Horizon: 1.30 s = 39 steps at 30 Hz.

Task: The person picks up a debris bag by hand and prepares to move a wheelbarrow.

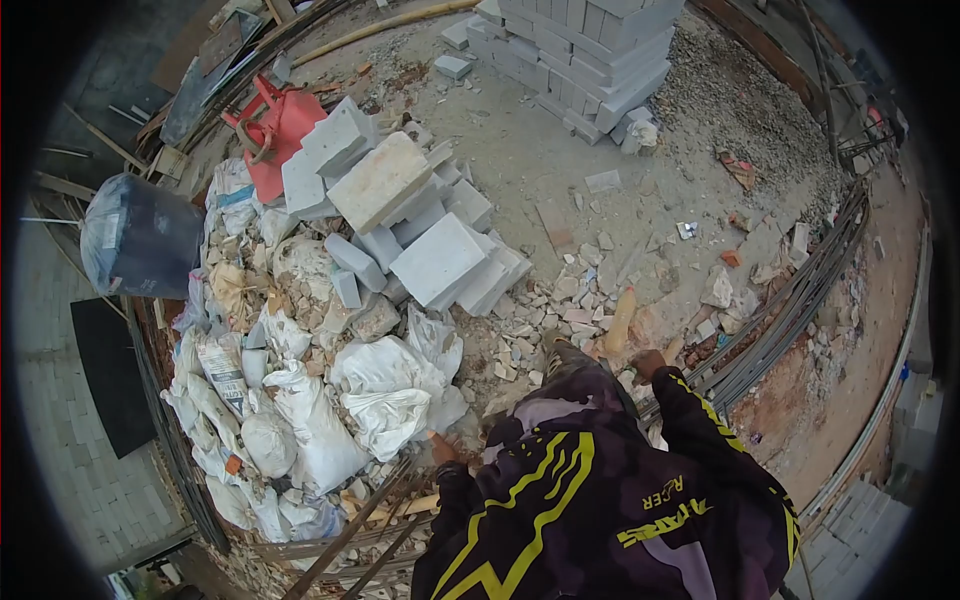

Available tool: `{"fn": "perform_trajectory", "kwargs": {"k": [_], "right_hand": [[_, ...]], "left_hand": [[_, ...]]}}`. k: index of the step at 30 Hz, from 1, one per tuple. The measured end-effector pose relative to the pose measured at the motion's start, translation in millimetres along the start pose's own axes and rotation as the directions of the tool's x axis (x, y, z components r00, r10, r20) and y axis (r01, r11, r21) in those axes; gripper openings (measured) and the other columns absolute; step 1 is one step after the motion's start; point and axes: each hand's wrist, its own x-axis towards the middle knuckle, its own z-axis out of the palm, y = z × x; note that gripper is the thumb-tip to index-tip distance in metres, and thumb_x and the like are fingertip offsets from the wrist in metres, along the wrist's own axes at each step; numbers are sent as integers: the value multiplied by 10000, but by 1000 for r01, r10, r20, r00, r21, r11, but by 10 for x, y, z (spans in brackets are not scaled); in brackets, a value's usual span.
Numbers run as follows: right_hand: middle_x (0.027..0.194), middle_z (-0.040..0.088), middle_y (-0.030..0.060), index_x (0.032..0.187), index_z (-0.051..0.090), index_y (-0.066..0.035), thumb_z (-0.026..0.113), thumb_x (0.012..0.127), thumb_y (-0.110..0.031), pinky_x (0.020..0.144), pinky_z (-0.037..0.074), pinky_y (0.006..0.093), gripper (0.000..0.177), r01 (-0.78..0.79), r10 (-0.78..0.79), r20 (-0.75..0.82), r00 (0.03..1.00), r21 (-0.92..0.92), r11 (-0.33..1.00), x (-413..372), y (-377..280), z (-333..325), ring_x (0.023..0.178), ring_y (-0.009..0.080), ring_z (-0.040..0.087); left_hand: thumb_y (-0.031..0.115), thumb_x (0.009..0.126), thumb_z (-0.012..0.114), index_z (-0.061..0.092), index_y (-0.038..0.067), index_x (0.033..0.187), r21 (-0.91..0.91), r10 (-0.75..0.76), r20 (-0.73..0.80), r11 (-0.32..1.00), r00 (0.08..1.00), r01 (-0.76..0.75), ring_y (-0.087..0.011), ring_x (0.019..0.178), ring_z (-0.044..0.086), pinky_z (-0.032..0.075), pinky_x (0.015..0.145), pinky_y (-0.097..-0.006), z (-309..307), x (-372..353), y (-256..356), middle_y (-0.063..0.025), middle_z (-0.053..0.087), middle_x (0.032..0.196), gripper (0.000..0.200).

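My left hand (441,449) is low beside my body, near the white sacks (390,385) on the rubble heap. Its fingers look loosely extended, with nothing in them. My right hand (648,363) is out on the other side, above broken stone, and its small dark outline hides how the fingers lie. Close to it are a tan, elongated piece (621,318) and the lighter end of another tan piece (673,349). I cannot tell whether the right hand touches either. My shoe (560,355) shows ahead of my dark sleeves and shirt.
Loose grey blocks (440,260) lie piled ahead, with a red plastic chair (275,135) behind them. A tall block stack (590,60) stands farther off. Dark steel bars (790,310) run along the right. At left is a dark, plastic-covered drum (140,240). Rubble (570,300) litters the ground.
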Motion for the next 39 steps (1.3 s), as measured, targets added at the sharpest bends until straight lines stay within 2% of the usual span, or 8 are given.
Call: {"fn": "perform_trajectory", "kwargs": {"k": [5, 13, 15, 17, 24, 29, 31, 39], "right_hand": [[684, 613, 94, 950, 614, -34, 579, 765, -166, 451, 501, 322, 230, 206, -226, -254, 940, -104, 973, -195, -67, -567, 503, 210, 608], [702, 608, 90, 998, 578, -57, 555, 765, -154, 559, 509, 357, 254, -115, 454, -36, 890, 947, 300, -404, -49, -343, 632, 259, 618], [698, 610, 114, 846, 603, -50, 547, 756, -206, 566, 492, 380, 188, -84, 164, -357, 919, 229, 970, -489, 18, -149, 652, 280, 613], [679, 612, 98, 685, 628, -50, 534, 728, -154, 536, 480, 401, 147, -90, -151, -308, 939, -647, 757, -481, 360, 134, 637, 271, 612], [752, 626, 122, 786, 629, -57, 518, 749, -238, 586, 481, 410, 216, -359, 248, -297, 922, -416, 836, -76, 866, 187, 744, 286, 621], [787, 631, 120, 903, 616, -38, 535, 762, -196, 571, 488, 406, 226, -202, 84, -294, 952, -395, 896, 1605, -227, -1850, 746, 278, 622], [862, 609, 119, 1053, 559, -17, 542, 774, -138, 601, 499, 375, 305, -214, 674, -4, 739, 947, 239, 2367, -1058, -2702, 766, 259, 612], [976, 565, 123, 1187, 469, -19, 540, 803, -162, 665, 498, 325, 415, 104, 318, -411, 854, 735, 670, 3782, -2815, -4822, 814, 222, 590]], "left_hand": [[692, 780, 242, 453, 42, 1208, 141, 31, 84, 989, 996, -42, -230, 811, 588, 380, 601, -338, 666, -98, 307, -115, 606, 1030, 806], [690, 772, 289, 463, 33, 1196, 444, 12, 287, 884, 958, -145, -232, 824, 586, 393, 606, -338, 1451, 0, 918, -109, 605, 1024, 801], [684, 774, 306, 474, 38, 1185, 503, -58, 320, 856, 945, -118, -221, 817, 585, 408, 619, -346, 1721, -50, 1134, -100, 609, 1009, 783], [601, 799, 404, 564, 1, 1023, 538, 113, 398, 775, 910, -332, -248, 727, 606, 462, 604, -342, 1998, 68, 1219, -124, 625, 812, 660], [686, 766, 284, 568, -72, 975, 710, 112, 686, 118, 719, -695, -412, 877, 564, 409, 761, -441, 3366, 933, 1741, -282, 594, 878, 836], [629, 801, 295, 554, -70, 938, 582, 153, 616, 574, 773, -577, -366, 802, 592, 436, 714, -423, 4878, 1777, 2718, -262, 596, 835, 758], [551, 830, 359, 535, -81, 969, 497, 305, 610, 572, 731, -653, -339, 793, 599, 448, 706, -416, 5399, 2034, 3128, -241, 598, 851, 671], [490, 833, 466, 492, -49, 1089, 70, 455, 589, 794, 668, -603, -195, 814, 594, 472, 689, -282, 6619, 1273, 5215, -161, 600, 942, 597]]}}
